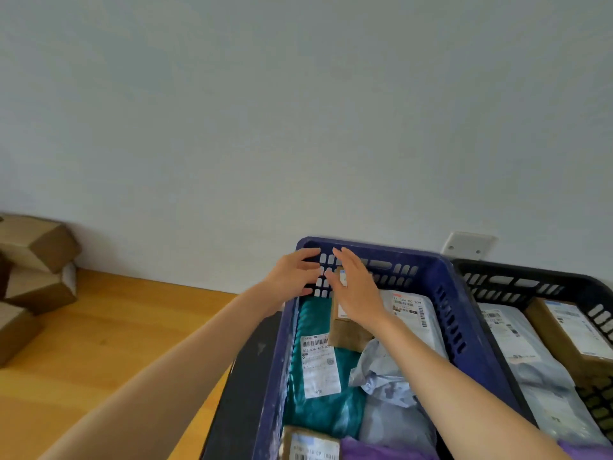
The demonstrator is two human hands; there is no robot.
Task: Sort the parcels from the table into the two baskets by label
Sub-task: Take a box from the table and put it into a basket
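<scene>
A plain pale wall (298,111) was seen across most of the view, evenly and softly lit. A white plate (467,245) with two screws was fixed low on it at the right. Below, an orange-brown wooden surface (116,327) was met, and cardboard boxes (33,260) were stacked there at the left.

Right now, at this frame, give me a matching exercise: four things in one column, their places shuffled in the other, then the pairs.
1 teal parcel
2 small brown box
3 black basket
4 stacked cardboard boxes

A far left, by the wall
B right of the blue basket
C under the right hand
D in the blue basket, left side

Pairs: 1-D, 2-C, 3-B, 4-A
</scene>
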